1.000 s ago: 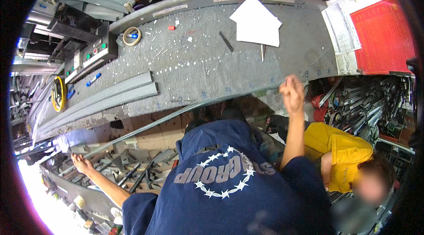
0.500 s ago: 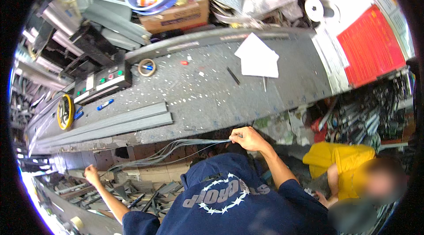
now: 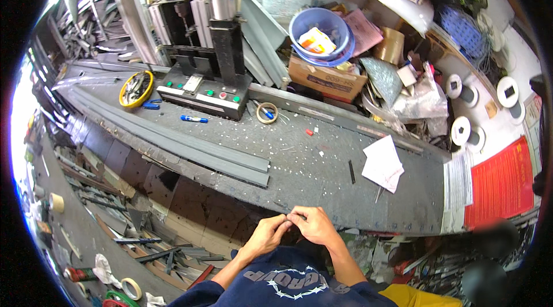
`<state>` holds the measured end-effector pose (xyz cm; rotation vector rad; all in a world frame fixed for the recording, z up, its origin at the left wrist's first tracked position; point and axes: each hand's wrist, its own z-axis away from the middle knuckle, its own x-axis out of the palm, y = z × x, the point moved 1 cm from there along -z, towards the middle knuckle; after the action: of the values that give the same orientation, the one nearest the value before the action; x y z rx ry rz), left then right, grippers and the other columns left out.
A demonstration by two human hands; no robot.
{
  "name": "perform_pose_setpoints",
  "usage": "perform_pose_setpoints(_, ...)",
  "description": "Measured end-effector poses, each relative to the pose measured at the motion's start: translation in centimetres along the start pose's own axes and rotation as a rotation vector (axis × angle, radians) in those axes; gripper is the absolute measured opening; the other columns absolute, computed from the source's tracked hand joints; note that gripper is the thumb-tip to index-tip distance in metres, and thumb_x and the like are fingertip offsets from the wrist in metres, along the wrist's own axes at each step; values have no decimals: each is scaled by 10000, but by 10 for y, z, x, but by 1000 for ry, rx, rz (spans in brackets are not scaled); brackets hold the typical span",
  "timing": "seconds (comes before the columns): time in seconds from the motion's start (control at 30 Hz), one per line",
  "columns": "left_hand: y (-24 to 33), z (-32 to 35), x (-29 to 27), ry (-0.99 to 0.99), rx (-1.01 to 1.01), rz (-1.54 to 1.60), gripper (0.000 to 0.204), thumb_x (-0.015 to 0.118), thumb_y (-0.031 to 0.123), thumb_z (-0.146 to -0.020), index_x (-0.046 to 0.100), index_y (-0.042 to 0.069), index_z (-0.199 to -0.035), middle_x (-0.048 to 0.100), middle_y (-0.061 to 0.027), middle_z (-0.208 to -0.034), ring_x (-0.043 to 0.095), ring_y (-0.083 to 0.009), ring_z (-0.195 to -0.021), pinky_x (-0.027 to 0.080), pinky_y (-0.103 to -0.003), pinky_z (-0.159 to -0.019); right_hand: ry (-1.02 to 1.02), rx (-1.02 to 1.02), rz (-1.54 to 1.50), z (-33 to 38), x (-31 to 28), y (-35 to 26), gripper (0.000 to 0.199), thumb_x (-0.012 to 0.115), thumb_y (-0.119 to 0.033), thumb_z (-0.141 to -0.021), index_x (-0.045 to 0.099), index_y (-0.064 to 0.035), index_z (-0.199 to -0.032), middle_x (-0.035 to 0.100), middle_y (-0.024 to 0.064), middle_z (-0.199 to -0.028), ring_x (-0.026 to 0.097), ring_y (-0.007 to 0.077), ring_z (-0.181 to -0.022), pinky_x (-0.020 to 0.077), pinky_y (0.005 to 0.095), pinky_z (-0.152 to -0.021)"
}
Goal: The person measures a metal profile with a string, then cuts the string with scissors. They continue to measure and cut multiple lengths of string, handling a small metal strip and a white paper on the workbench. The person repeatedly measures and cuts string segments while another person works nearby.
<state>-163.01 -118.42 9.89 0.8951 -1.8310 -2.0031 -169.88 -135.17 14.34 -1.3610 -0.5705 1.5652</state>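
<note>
My left hand [image 3: 268, 234] and my right hand [image 3: 315, 226] meet in front of my chest, just off the near edge of the workbench [image 3: 322, 191]. Both are closed, fingertips pinched together and touching. Whatever lies between them is too small or too hidden to make out. Two long grey profile strips [image 3: 230, 160] lie side by side on the bench, their near ends to the left of my hands.
A black machine [image 3: 201, 96] with coloured buttons stands at the back left. Nearby are a yellow basket [image 3: 136, 89], a blue marker [image 3: 194, 119] and a tape roll [image 3: 266, 112]. White papers [image 3: 383, 164] lie right. Offcuts [image 3: 167, 252] litter the lower left. A person's yellow clothing [image 3: 423, 296] shows lower right.
My left hand has come in from the far left to meet my right. The thin grey strands stretching from my right hand toward my left are no longer visible. The view has shifted.
</note>
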Motion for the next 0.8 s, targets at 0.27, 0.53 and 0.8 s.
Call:
perform_pose_setpoints(0.27, 6, 21, -63, 463, 133, -148, 146, 611, 27, -965, 607, -7, -823, 574, -130, -679, 527, -188, -565, 470, -335, -566, -101, -119, 180, 38, -107, -12, 183, 684, -224, -967, 726, -47, -945, 638, 142, -692, 585, 155, -591, 478, 344, -586)
perform_pose_setpoints(0.53, 7, 25, -152, 936, 100, -124, 353, 572, 195, -1073, 559, 12, -771, 459, 15, -604, 429, -66, -565, 350, -272, -513, 486, -227, 388, 111, -219, -18, 162, 716, -119, -892, 688, 12, -801, 652, 69, -668, 575, 144, -596, 447, 318, -584)
perform_pose_setpoints(0.8, -31, 52, -186, 1148, 69, -464, 277, 480, 170, -1098, 577, 11, -893, 508, 4, -758, 457, -104, -674, 404, -274, -571, 66, 315, -525, 62, 30, 172, 215, 654, -187, -999, 721, 15, -963, 727, 31, -853, 657, 119, -818, 527, 302, -776)
